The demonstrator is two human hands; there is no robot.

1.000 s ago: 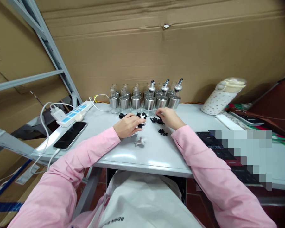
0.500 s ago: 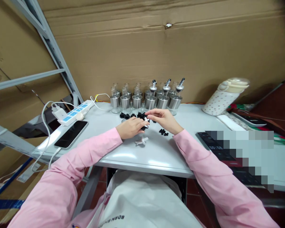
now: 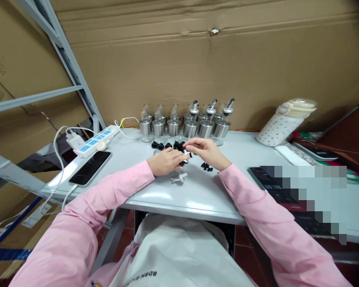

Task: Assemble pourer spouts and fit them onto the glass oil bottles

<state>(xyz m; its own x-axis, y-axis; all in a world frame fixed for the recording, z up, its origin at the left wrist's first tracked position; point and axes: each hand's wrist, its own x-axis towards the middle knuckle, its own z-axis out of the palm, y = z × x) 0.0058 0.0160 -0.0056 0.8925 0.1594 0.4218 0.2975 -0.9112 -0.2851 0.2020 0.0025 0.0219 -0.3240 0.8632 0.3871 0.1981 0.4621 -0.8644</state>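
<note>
- Closed around a small white-and-black piece point(image 3: 186, 152): the left grip point(image 3: 165, 162), palm down, fingers reaching over it.
- Brought in against the same piece from the opposite side, fingertips drawn together: the right grip point(image 3: 208, 153); hard to tell a firm pinch from a mere touch.
- Between both sets of fingertips, low over the surface point(image 3: 203, 189): that piece, largely hidden.
- Probably light, stiff and smooth, so apt to turn or slip under a fingertip pinch; unlikely to break.
- Best held, in all likelihood, around the white portion with the left grip, leaving the dark end within reach of the right.
- Just beyond the left grip: black stoppers point(image 3: 168, 146), close enough to be nudged.
- On the body side of the left fingertips: a blurred pale part point(image 3: 178, 177), easily knocked.
- On the body side of the right grip, near: small black parts point(image 3: 206, 166), easy to scatter.
- Beyond both grips: bottles point(image 3: 173, 127) with glass necks, some fitted with spouts point(image 3: 212, 107); likely breakable, limiting a far reach.
- Well left of the left grip: a phone point(image 3: 90, 168) and power strip point(image 3: 95, 139).
- Well right of the right grip: a tilted-looking tumbler point(image 3: 283, 123).
</note>
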